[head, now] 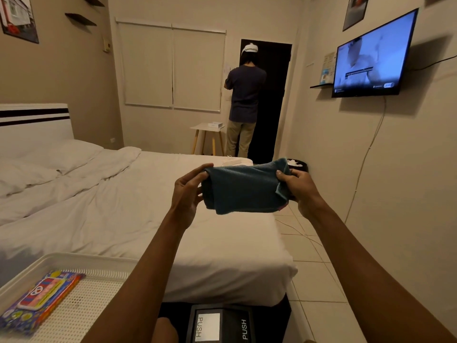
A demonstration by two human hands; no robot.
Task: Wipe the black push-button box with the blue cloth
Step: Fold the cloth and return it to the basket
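A blue cloth [243, 188] is stretched between my two hands, held up at arm's length over the foot of the bed. My left hand [189, 193] pinches its left edge and my right hand [300, 188] grips its right edge. The cloth is folded over, its lower edge hanging loose. The black push-button box [220, 324] sits at the bottom of the view, close to me, well below the cloth. It has a white square button and the word PUSH printed twice on it. Neither hand touches the box.
A white perforated tray [74, 300] with a colourful packet [42, 299] lies at bottom left. A white bed [138, 206] fills the middle. A person [243, 100] stands at a dark doorway beyond it. A TV [373, 58] hangs on the right wall above tiled floor [316, 280].
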